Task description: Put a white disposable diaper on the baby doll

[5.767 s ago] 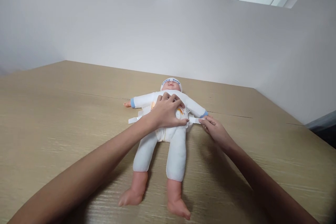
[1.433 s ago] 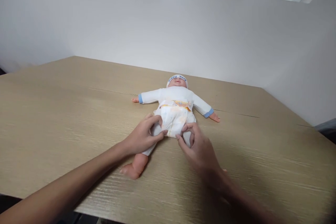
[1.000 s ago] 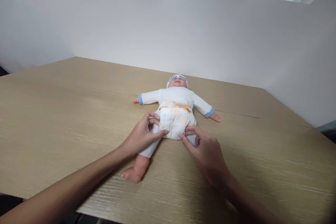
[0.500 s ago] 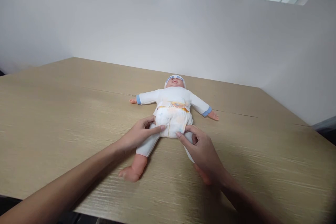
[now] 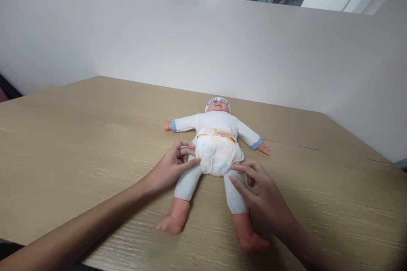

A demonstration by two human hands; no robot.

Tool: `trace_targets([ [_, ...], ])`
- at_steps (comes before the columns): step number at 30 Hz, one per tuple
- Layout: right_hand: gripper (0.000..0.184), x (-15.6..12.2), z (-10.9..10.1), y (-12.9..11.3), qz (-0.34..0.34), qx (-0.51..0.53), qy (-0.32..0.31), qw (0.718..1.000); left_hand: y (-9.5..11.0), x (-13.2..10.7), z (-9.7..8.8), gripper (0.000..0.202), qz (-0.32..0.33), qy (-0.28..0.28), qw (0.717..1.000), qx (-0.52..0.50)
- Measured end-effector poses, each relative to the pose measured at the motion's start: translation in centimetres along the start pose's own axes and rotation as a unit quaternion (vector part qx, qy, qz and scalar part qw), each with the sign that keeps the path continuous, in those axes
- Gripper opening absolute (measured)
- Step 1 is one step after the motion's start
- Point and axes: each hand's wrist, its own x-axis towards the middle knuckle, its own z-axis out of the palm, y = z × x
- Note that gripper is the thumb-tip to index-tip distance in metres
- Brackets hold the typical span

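A baby doll (image 5: 219, 123) lies face-up on the bench (image 5: 79, 135), head far, arms spread. It wears a white suit with blue cuffs, a lettered cap and an orange-banded white diaper (image 5: 218, 156). The left hand (image 5: 171, 166) has its fingers curled at the diaper's left edge; I cannot tell if they grip. The right hand (image 5: 265, 203), fingers loosely open, touches its right leg hem.

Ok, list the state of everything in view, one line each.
Baby doll in white bodysuit with blue cuffs, on its back, arms spread.
White printed diaper, closed round the doll's hips.
White cap with blue lettering, on the doll's head.
Left hand, fingertips on the diaper's side; grip unclear.
Right hand, open, fingertips at the diaper's leg edge.
Light wooden table, bearing the doll.
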Motion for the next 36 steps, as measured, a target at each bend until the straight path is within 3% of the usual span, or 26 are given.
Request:
trace_targets([
  [2, 0.035, -0.2, -1.4, 0.7, -0.021, -0.03, 0.002, 0.999, 0.0, 0.0, -1.2, 0.037, 0.055, 0.02, 0.994, 0.093],
  [4, 0.035, 0.7, -2.8, 2.1, -0.055, -0.075, 0.044, 0.995, 0.0, 0.9, -2.8, 0.032, 0.124, 0.05, 0.967, 0.216],
  [8, 0.047, 6.4, -4.3, 5.9, -0.132, -0.205, 0.137, 0.96, -0.2, 6.1, -5.3, 0.046, 0.218, 0.09, 0.858, 0.456],
  [11, 0.062, 11.8, -3.9, 7.8, -0.118, -0.304, 0.108, 0.939, -0.2, 11.0, -5.5, 0.06, 0.165, 0.091, 0.805, 0.563],
  [14, 0.044, 15.1, -2.8, 7.7, -0.055, -0.337, 0.036, 0.939, 0.1, 14.4, -4.5, 0.056, 0.074, 0.09, 0.78, 0.614],
  [16, 0.034, 15.8, -2.1, 6.8, -0.025, -0.343, 0.027, 0.939, 0.5, 15.1, -3.6, 0.049, 0.047, 0.094, 0.778, 0.619],
  [19, 0.032, 15.2, -2.1, 4.8, -0.004, -0.341, 0.05, 0.939, 1.6, 13.8, -2.7, 0.039, 0.023, 0.103, 0.782, 0.615],
  [23, 0.033, 12.0, -4.4, 1.8, -0.003, -0.316, 0.062, 0.947, 4.8, 7.8, -1.5, 0.035, 0.008, 0.124, 0.796, 0.592],
  [25, 0.033, 9.5, -6.1, 0.1, -0.015, -0.272, 0.062, 0.96, 6.5, 3.2, -0.4, 0.039, 0.008, 0.152, 0.812, 0.563],
  [28, 0.036, 4.2, -8.2, -2.3, -0.062, -0.194, 0.043, 0.978, 7.7, -5.7, 1.9, 0.037, 0.012, 0.192, 0.831, 0.522],
  [30, 0.039, -0.1, -9.2, -3.9, -0.096, -0.162, 0.027, 0.982, 6.7, -12.8, 3.6, 0.038, 0.024, 0.201, 0.846, 0.494],
  [32, 0.041, -5.0, -9.7, -5.3, -0.123, -0.143, 0.011, 0.982, 4.6, -20.4, 4.9, 0.041, 0.027, 0.178, 0.88, 0.441],
  [34, 0.039, -10.1, -9.7, -6.6, -0.135, -0.13, -0.02, 0.982, 1.9, -27.5, 5.6, 0.048, 0.001, 0.121, 0.922, 0.367],
  [36, 0.036, -15.2, -9.0, -7.7, -0.131, -0.12, -0.072, 0.981, -0.4, -32.8, 5.7, 0.07, -0.014, 0.051, 0.949, 0.31],
])
